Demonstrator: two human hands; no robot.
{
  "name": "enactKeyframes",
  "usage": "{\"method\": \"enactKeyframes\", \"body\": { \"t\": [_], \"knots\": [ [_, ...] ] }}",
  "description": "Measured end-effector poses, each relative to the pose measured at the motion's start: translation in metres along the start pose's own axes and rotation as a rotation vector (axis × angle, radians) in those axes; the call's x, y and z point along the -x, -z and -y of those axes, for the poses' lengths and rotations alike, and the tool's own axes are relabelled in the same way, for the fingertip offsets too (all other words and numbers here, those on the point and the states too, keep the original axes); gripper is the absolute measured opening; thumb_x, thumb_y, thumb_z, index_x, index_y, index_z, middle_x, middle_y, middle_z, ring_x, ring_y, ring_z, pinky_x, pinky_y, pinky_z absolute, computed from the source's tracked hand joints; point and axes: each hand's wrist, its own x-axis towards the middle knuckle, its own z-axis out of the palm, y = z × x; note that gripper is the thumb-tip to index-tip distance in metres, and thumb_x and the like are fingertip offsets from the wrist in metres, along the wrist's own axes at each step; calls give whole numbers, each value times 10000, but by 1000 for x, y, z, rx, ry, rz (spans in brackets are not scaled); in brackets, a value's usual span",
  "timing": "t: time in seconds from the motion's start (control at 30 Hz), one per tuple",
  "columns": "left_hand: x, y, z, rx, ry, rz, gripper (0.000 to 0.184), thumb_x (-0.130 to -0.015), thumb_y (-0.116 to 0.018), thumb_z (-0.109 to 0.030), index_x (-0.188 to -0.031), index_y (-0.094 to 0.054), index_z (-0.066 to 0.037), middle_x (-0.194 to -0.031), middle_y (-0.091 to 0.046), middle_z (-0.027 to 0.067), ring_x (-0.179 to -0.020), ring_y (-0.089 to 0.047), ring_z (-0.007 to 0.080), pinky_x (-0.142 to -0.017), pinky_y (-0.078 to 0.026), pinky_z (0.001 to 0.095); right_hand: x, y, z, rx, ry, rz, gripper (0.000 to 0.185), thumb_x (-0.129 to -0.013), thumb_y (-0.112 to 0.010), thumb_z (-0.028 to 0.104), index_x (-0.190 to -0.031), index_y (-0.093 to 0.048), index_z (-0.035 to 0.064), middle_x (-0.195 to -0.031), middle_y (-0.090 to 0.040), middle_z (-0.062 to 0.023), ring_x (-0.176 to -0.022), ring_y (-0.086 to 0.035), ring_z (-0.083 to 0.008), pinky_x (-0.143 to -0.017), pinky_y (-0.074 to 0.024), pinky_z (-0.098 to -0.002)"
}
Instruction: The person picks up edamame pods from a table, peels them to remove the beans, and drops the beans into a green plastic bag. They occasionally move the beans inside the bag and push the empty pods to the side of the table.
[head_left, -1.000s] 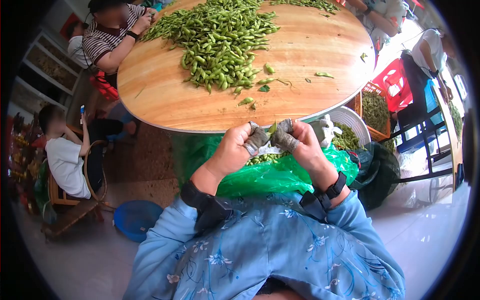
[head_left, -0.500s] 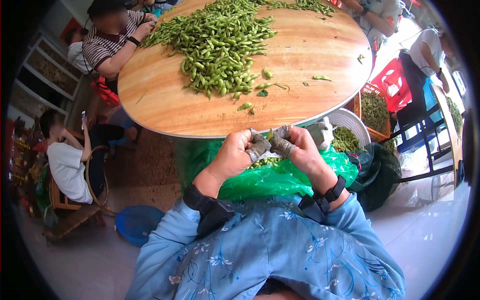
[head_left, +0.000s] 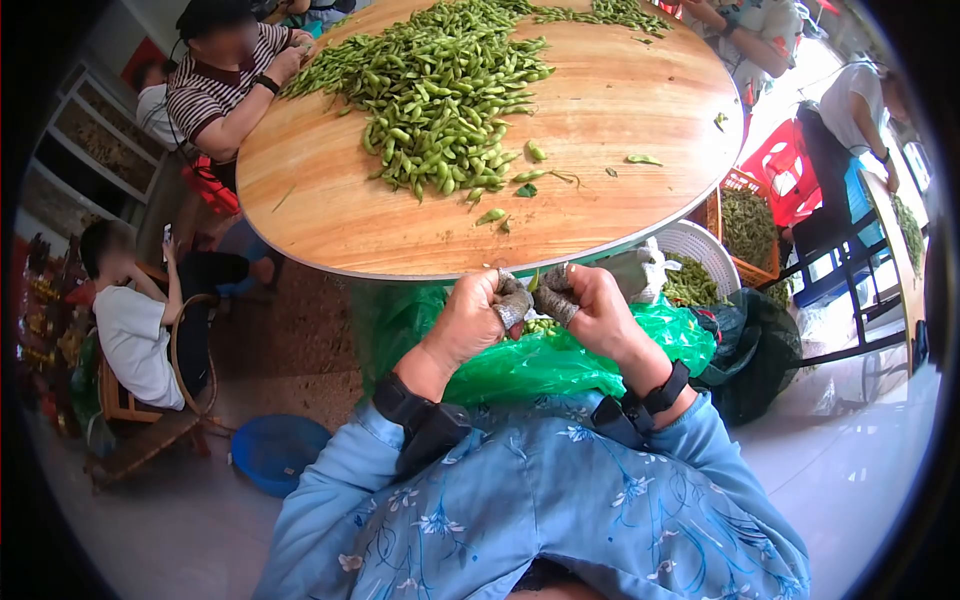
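My left hand (head_left: 475, 318) and my right hand (head_left: 602, 308) meet just below the table's near edge, with thumbs and fingers pinched. Grey wrappings cover some of their digits. A small green soybean pod (head_left: 534, 282) shows between the fingertips, mostly hidden by them. Under the hands, shelled green beans (head_left: 541, 327) lie in a green plastic bag (head_left: 535, 368) over my lap. Beyond the hands, a large heap of soybean pods (head_left: 440, 100) covers part of the round wooden table (head_left: 620, 110), with a few loose pods (head_left: 490, 216) nearer me.
On the right are a white basket of pods (head_left: 690, 280) and an orange crate (head_left: 748, 225). A blue basin (head_left: 280, 452) stands on the floor at left. One person (head_left: 135, 320) sits at left with a phone; another person (head_left: 225, 75) works at the table, and others are farther off.
Both hands have shifted slightly, and less of the pod shows between the fingertips. The person at far right has moved an arm lower.
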Motion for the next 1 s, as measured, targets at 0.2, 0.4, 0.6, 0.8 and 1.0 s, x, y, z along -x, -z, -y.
{"method": "enactKeyframes", "body": {
  "t": [0.2,0.4,0.6,0.8,1.0],
  "knots": [
    [-12,-3,36,-269,-195,-124,147,-689,-485,-22,-819,-524,36,-694,-574,139,-633,-553,221,-575,-425,321,2,-6,-16,299,61,-66,92,-653,-522,-44,-742,-546,-36,-658,-548,-145,-628,-526,-170,-559,-414,-301],
    [-3,-6,20,-814,-101,-87,314,-666,-444,-27,-972,-500,18,-825,-567,222,-774,-546,386,-664,-431,400,1,-4,-46,352,111,-190,83,-669,-572,35,-720,-550,-27,-660,-540,-205,-600,-554,-290,-538,-417,-356],
    [6,0,-13,-923,-565,-143,237,-740,-598,-136,-926,-547,1,-699,-569,177,-638,-565,312,-579,-446,349,37,88,-2,811,-156,-328,127,-716,-562,53,-820,-598,-11,-697,-590,-187,-655,-596,-271,-578,-451,-340],
    [-48,24,-40,-1031,-554,-483,182,-736,-619,-155,-816,-573,2,-641,-556,174,-567,-562,272,-527,-431,327,60,123,1,829,-127,-547,164,-719,-616,91,-813,-589,-41,-701,-602,-181,-632,-598,-241,-587,-458,-312],
    [-62,38,-35,-1056,-416,-412,127,-733,-566,-118,-776,-552,1,-678,-592,161,-642,-582,305,-560,-443,377,39,74,10,265,-9,-357,135,-796,-577,82,-872,-595,-28,-759,-614,-39,-699,-554,-91,-635,-451,-233]
  ]
}}
